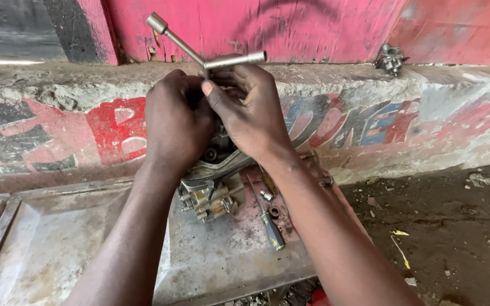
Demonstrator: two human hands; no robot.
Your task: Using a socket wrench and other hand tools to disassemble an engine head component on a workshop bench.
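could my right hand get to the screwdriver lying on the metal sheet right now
Probably yes, but not freely. The screwdriver lies bare on the metal sheet, just below the right hand, with nothing covering it. That hand is gripping the Y-shaped socket wrench on the carburetor, so it would have to let go first.

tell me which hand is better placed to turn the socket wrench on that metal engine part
Probably the right hand: its fingers already wrap the hub of the Y-shaped socket wrench, under the arms. The left hand sits lower, against the metal engine part, so it looks better placed to steady it.
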